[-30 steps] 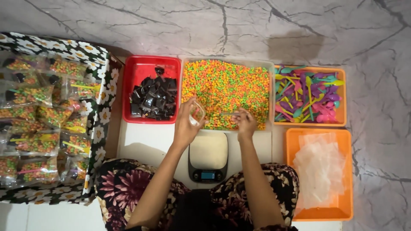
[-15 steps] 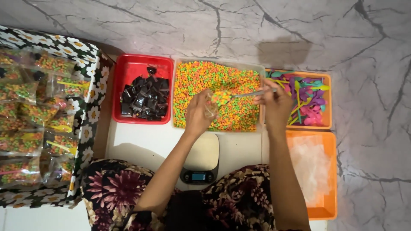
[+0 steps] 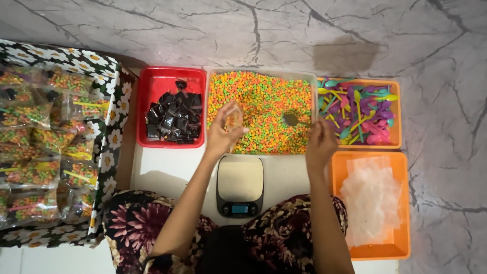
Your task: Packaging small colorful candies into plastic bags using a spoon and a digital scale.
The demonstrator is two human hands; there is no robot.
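Far outboard of the left fingers: floral-lined box [image 3: 109, 152] stacked with filled clear bags of coloured cereal [image 3: 35, 137].
Just left of the left fingers: red tray [image 3: 157, 81] holding small black sachets [image 3: 173, 119].
Left hand [image 3: 223, 134]: fingers curled and pinching a small clear plastic bag [image 3: 234, 122], held open-side up over the near edge of the big tray of multicoloured cereal beads [image 3: 261, 99].
Below and between both hands: digital kitchen scale [image 3: 239, 185] on the white table [image 3: 162, 170].
Right hand [image 3: 319, 144]: fingers pressed together around the handle of a metal spoon [image 3: 291, 120]; bowl sits over the cereal, right of the bag, not touching it.
Right of the right fingers: orange tray of coloured plastic spoons [image 3: 360, 111].
Below them: orange tray of empty clear bags [image 3: 373, 200].
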